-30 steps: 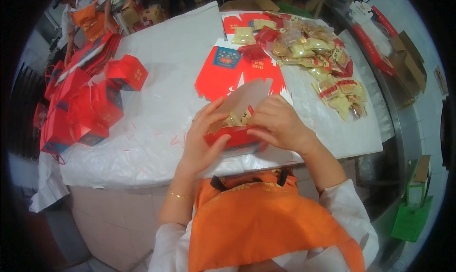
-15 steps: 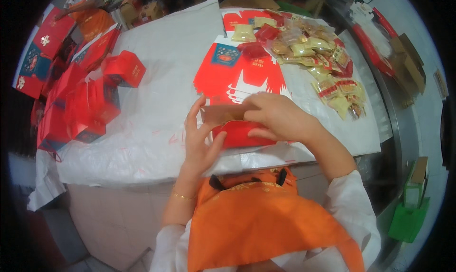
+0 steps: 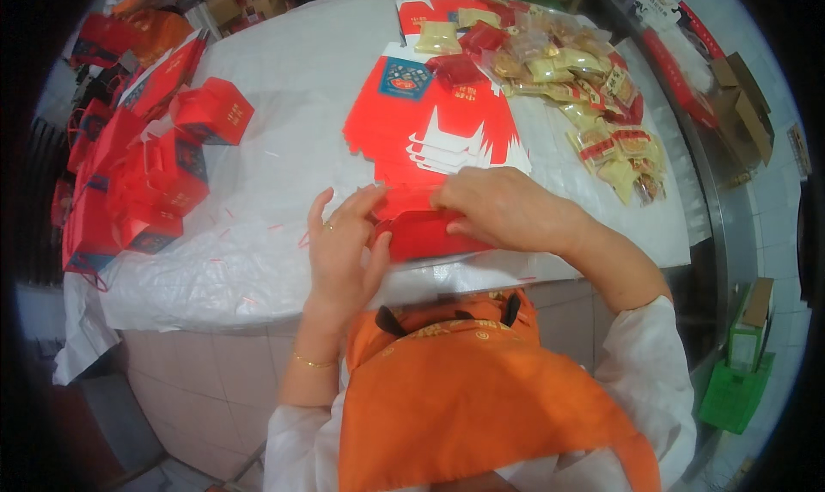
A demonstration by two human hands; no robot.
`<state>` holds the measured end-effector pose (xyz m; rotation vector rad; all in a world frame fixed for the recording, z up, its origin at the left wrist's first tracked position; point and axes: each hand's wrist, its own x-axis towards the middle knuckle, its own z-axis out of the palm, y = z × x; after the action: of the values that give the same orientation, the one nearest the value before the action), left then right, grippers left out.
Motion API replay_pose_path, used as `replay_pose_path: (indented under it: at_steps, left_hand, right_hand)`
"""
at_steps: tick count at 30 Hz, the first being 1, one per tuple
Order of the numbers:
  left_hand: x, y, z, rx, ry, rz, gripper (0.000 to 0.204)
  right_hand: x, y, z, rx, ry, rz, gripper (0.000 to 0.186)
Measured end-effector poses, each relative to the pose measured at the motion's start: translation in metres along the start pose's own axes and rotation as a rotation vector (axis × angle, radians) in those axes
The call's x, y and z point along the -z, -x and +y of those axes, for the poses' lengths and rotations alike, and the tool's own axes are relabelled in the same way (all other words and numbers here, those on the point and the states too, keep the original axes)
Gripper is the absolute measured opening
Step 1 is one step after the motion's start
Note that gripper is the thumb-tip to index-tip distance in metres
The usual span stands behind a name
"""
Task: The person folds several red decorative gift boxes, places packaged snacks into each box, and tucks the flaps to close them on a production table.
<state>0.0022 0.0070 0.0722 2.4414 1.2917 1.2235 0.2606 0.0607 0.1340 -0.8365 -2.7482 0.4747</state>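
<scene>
Near the front edge of the table is a small red cardboard box (image 3: 434,238), with its red top panels leaning toward each other. My left hand (image 3: 344,238) grips its left end, thumb on the near side and fingers over the far side. On the right, my right hand (image 3: 511,208) pinches the upper edge of the box with curled fingers. What lies inside the box is hidden. Just beyond it, a stack of flat red carton blanks (image 3: 404,135) with white cut-out edges lies on the table.
Wrapped snacks (image 3: 567,75) are heaped at the far right. Several finished red boxes (image 3: 163,178) with cord handles stand on the left. White sheeting (image 3: 284,122) covers the table. Someone in orange (image 3: 159,36) is at the far left. A green box (image 3: 739,393) sits at lower right.
The box's far panel, which showed its pale inside, has folded down, and red panels now meet over the opening. My left hand has shifted slightly left.
</scene>
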Motion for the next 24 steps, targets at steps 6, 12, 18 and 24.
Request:
replay_pose_path:
  at_steps: [6,12,18,24]
  left_hand:
    - [0.004,-0.012,0.011,0.135,0.022,-0.021,0.026]
    - [-0.001,-0.013,0.018,0.293,0.165,0.061,0.044]
    - [0.002,-0.018,0.019,0.126,-0.092,-0.056,0.052]
    - [-0.01,-0.019,0.014,0.127,-0.014,0.073,0.046]
  right_hand:
    - [0.005,-0.011,0.001,-0.111,0.028,-0.093,0.05]
    - [0.004,-0.019,0.004,-0.127,0.185,-0.111,0.054]
    - [0.001,-0.024,0.001,-0.11,0.24,-0.098,0.052]
    - [0.004,-0.033,0.011,-0.06,0.188,-0.07,0.049]
